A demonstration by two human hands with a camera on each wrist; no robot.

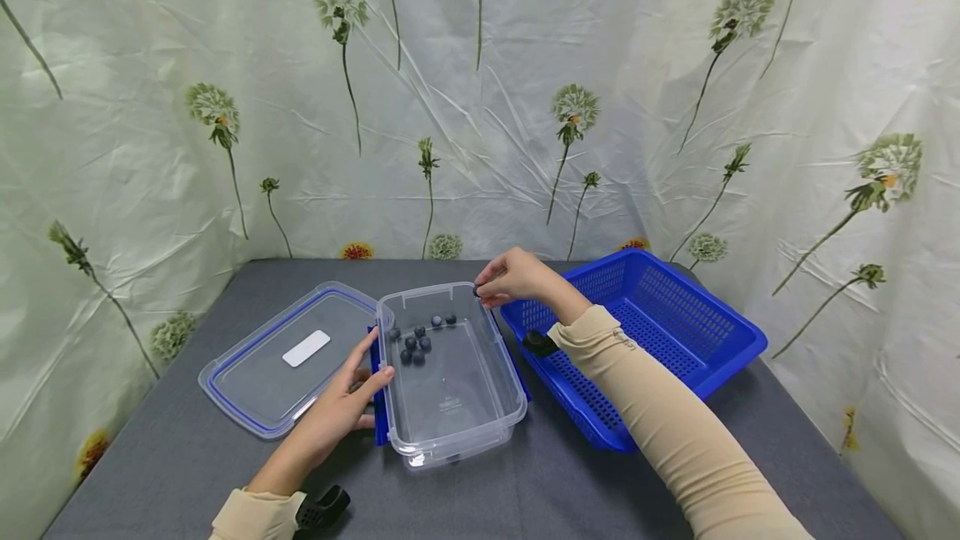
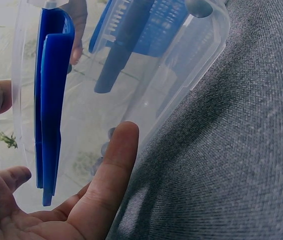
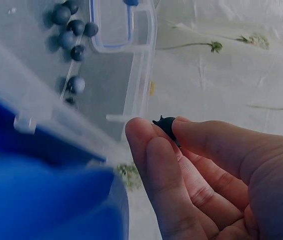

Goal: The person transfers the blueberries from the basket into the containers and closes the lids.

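Observation:
My right hand (image 1: 517, 277) pinches one blueberry (image 3: 166, 125) between thumb and fingertips, over the far right corner of a clear plastic container (image 1: 450, 402). The berry's crown shows in the right wrist view. Several blueberries (image 1: 418, 344) lie on the container's floor, towards its far left. With thumb at the rim and other fingers along the outer left wall, my left hand (image 1: 341, 407) holds the container by the blue side latch (image 2: 54, 105). Part of the left fingers is hidden behind the wall in the head view.
A blue perforated basket (image 1: 667, 315) stands right of the container, under my right forearm. The clear lid (image 1: 255, 382) with its blue seal and white label lies flat at the left. Dark grey cloth (image 1: 172, 457) covers the table; a flowered curtain (image 1: 495, 107) hangs behind.

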